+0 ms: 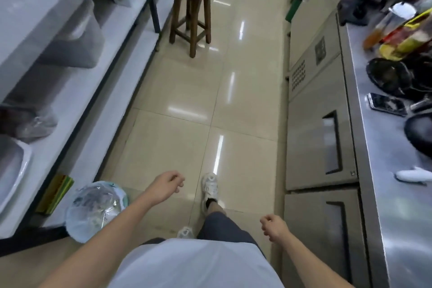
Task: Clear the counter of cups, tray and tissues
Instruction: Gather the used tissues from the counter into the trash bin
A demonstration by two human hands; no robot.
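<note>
I stand in a narrow aisle, looking down at the tiled floor. My left hand (166,184) hangs in front of me with loosely curled fingers and holds nothing. My right hand (274,225) is lower and to the right, also loosely curled and empty. The steel counter (383,170) runs along the right edge. A crumpled white tissue (412,176) lies on it, with a black tray (419,134) just beyond, cut off by the frame. A bin lined with a clear bag (97,209) stands on the floor at my lower left.
A phone (387,104), a black bowl (388,76) and bottles (397,30) crowd the far counter. Steel cabinet doors (320,138) line the right. White shelves (77,91) with containers line the left. A wooden stool (190,4) stands ahead in the aisle.
</note>
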